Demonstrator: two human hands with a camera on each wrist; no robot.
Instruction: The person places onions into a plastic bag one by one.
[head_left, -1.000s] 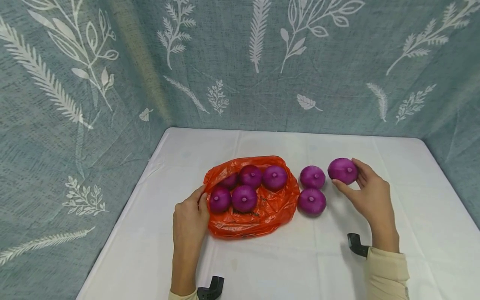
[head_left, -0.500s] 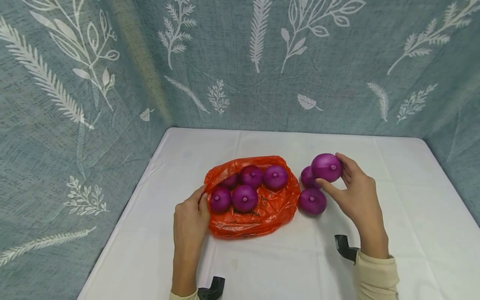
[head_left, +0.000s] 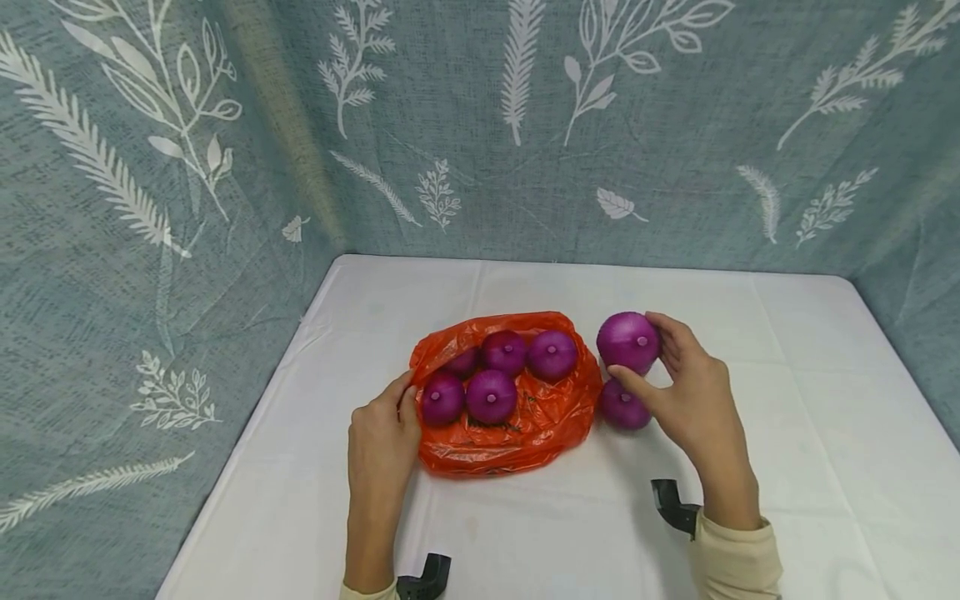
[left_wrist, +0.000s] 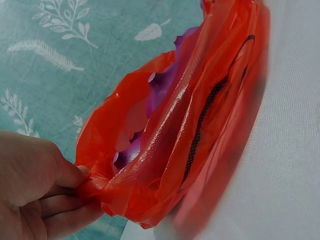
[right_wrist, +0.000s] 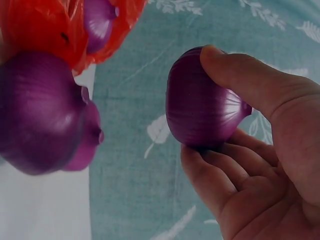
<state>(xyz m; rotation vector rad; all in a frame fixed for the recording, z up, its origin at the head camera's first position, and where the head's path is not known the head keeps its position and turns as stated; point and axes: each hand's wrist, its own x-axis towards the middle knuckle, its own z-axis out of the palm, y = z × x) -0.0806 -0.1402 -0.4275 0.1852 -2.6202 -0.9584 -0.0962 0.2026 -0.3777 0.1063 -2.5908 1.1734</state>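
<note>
My left hand (head_left: 384, 433) pinches the left rim of a red-orange plastic bag (head_left: 487, 458); the left wrist view shows thumb and fingers on the bag's edge (left_wrist: 92, 185). Inside the open bag lie several purple onions (head_left: 491, 397). Just right of the bag, my right hand (head_left: 693, 392) grips another purple onion (head_left: 626, 340) between thumb and fingers. In the right wrist view this held onion (right_wrist: 200, 105) is up off the table. Below it in the head view sits a loose onion (head_left: 624, 406) against the bag's side. A second loose onion (right_wrist: 90, 145) is hidden there behind the held one.
A white cloth covers the table (head_left: 525, 542). Blue-green fabric with white leaf prints (head_left: 480, 200) hangs behind the table and along both sides. Each wrist carries a black camera mount (head_left: 673, 507).
My right hand has carried the onion leftward toward the bag, over the rear loose onion, which it now covers in the head view. The left hand and bag have stayed in place.
</note>
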